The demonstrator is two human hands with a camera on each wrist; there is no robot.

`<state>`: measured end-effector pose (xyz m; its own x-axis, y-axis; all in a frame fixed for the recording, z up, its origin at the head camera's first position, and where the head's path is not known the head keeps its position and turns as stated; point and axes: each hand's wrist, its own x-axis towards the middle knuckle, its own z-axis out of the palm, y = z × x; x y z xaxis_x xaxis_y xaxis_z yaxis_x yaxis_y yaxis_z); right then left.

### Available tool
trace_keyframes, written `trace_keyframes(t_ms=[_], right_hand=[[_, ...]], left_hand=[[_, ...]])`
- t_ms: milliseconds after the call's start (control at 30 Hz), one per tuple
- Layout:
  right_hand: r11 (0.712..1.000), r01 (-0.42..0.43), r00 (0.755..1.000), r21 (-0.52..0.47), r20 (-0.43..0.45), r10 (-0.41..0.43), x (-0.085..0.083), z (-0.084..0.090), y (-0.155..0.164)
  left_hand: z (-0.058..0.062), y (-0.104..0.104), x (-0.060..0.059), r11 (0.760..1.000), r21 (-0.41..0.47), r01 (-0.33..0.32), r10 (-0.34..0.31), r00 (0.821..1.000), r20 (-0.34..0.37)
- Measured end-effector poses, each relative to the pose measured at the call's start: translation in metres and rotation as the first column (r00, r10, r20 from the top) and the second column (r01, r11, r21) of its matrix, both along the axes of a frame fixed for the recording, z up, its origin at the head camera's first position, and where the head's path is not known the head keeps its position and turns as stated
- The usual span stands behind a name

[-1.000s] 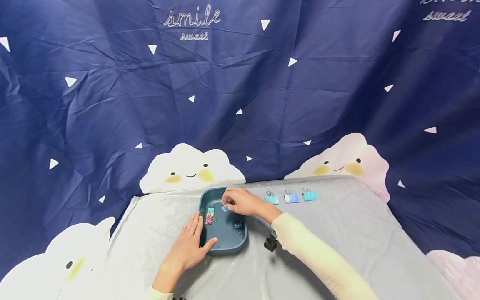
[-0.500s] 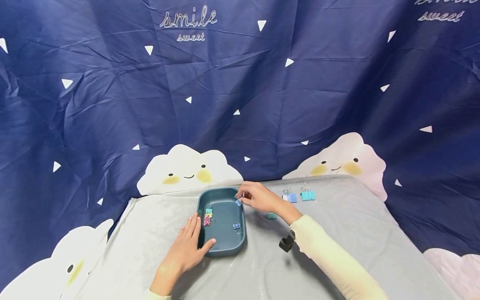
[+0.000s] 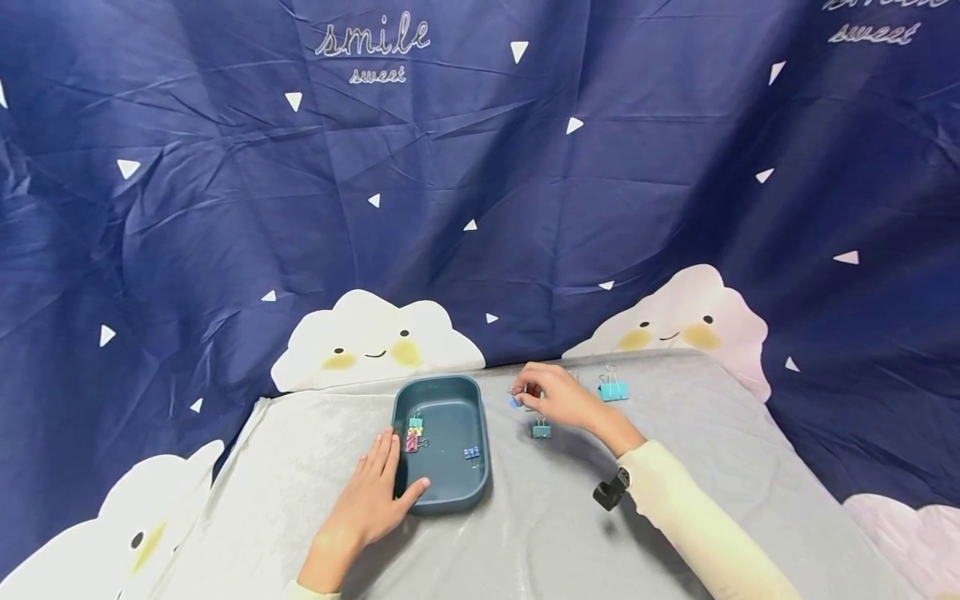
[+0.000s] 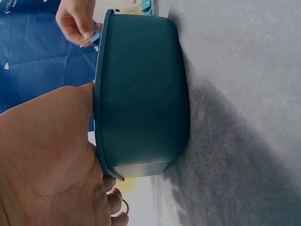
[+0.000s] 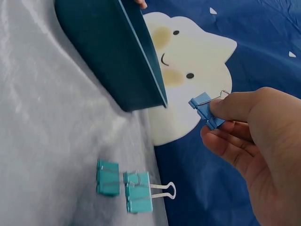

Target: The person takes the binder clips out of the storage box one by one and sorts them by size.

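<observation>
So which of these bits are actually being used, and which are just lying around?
In use:
right hand pinching a blue clip
left hand steadying the teal tray

Lying about:
teal clips on the cloth
clips in the tray
cloud backdrop

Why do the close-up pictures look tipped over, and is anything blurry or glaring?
Left wrist view: turned sideways, the teal tray sharp, the left hand close and soft. Right wrist view: tilted, the blue clip crisp in the right hand, sheen on the grey cloth. Head view: even light, the backdrop bowed at the edges, a soft shadow beside the tray.
</observation>
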<state>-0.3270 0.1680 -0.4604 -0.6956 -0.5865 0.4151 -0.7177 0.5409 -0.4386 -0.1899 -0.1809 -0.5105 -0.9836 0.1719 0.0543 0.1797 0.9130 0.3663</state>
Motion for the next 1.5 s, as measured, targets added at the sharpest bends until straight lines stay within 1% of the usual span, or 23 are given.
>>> trace_keyframes(t_ms=[300,533,667,867,1067,1333,1500], right_hand=[[0.999,0.049,0.999,-0.016,0.002,-0.049,0.005,-0.006,0.029],[0.994,0.104,0.993,0.012,0.054,-0.105,0.009,-0.014,0.051],[0.994,0.113,0.991,-0.001,0.072,-0.112,0.009,-0.021,0.062],[0.992,0.124,0.99,-0.027,0.073,-0.122,0.011,-0.035,0.077],[0.988,0.149,0.984,-0.045,0.11,-0.143,0.012,-0.052,0.088],[0.98,0.197,0.967,-0.017,0.171,-0.191,0.011,-0.068,0.099],[0.977,0.214,0.959,-0.01,0.193,-0.208,0.009,-0.076,0.102]], left_hand=[[-0.002,0.0,-0.001,1.0,0.0,-0.002,0.002,1.0,0.003],[-0.004,0.0,-0.001,1.0,-0.001,-0.004,0.004,1.0,-0.006],[-0.004,0.0,0.0,1.0,0.002,-0.004,0.004,1.0,-0.008],[-0.003,0.0,0.001,1.0,0.003,-0.002,0.002,1.0,-0.007],[-0.004,0.0,0.001,1.0,0.002,-0.003,0.003,1.0,-0.01],[0.0,0.001,0.002,1.0,0.002,-0.006,0.006,1.0,-0.009],[-0.001,0.002,0.001,1.0,-0.002,-0.007,0.007,1.0,-0.004]])
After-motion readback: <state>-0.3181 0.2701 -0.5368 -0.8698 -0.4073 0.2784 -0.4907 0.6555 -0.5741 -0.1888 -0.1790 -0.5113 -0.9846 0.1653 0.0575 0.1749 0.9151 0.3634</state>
